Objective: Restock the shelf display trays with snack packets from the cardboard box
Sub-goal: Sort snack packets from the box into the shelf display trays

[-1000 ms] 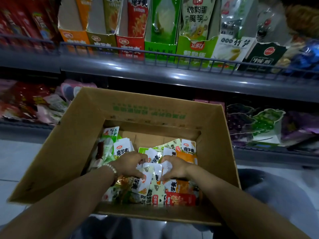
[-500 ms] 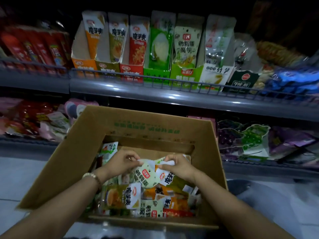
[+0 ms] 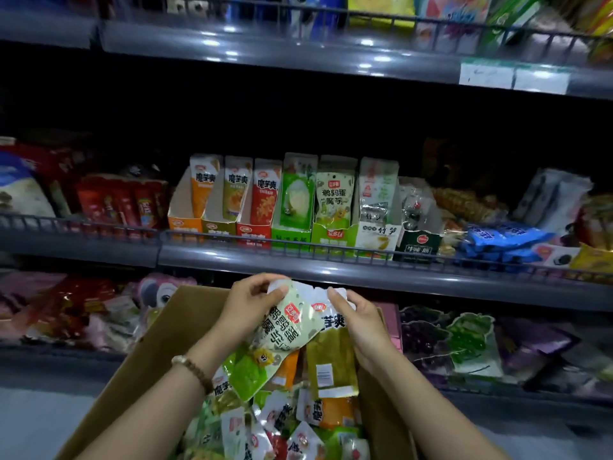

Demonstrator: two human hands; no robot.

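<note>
Above the box [image 3: 159,356], both hands [image 3: 247,305] [image 3: 360,322] pinched the top edges of light, floppy, slippery packets [image 3: 292,322].

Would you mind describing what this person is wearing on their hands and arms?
Both forearms are bare, with no sleeves in view. The left hand has a beaded bracelet of brown and pale round beads at its wrist. The right hand wears nothing visible.

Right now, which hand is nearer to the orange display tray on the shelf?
Left. The left hand is below the orange display tray and slightly to its right, gripping a pale green packet. The right hand is farther right, holding the olive packet.
</note>
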